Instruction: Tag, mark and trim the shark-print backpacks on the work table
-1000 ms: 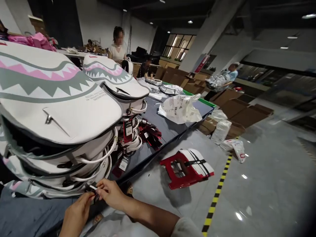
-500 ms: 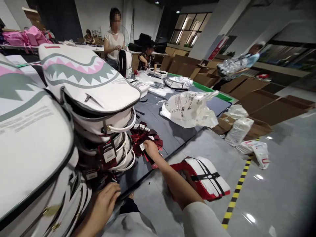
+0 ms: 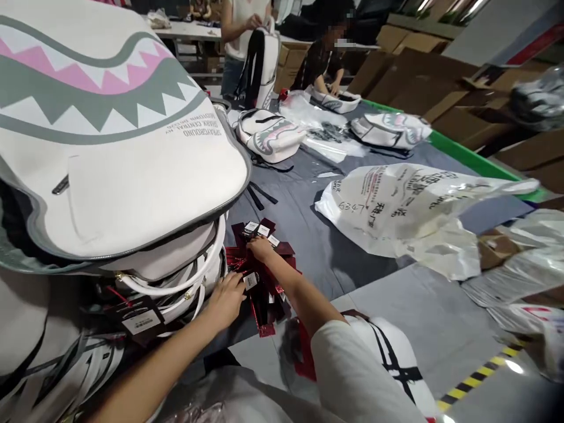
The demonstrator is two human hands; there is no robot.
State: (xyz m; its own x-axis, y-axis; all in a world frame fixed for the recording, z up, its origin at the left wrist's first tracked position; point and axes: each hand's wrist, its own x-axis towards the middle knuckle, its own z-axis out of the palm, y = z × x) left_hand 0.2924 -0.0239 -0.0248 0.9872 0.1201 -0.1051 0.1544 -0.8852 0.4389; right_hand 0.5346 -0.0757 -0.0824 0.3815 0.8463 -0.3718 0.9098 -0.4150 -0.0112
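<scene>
A spread bunch of dark red hang tags (image 3: 282,252) with white labels lies on the grey-covered table. My right hand (image 3: 261,248) is over the upper part of the bunch, its fingers closed on tags. At the left edge of the same bunch is my left hand (image 3: 227,298), fingers bent and close to a tag's white label; whether it grips anything is hidden. Left of my hands rises a stack of white backpacks (image 3: 145,176) with a shark-mouth print and white handles. A dark tag with a barcode label (image 3: 140,320) hangs from one of them.
A white plastic bag (image 3: 396,211) lies on the table to the right. Small white backpacks (image 3: 271,138) are farther back, where two people work. Cardboard boxes (image 3: 414,82) stand behind the green table edge (image 3: 467,155). A strapped white bundle (image 3: 392,352) is on the floor.
My left hand has moved from the table's near edge up to the tags. My right hand has shifted to their upper part. The view has moved closer to the table.
</scene>
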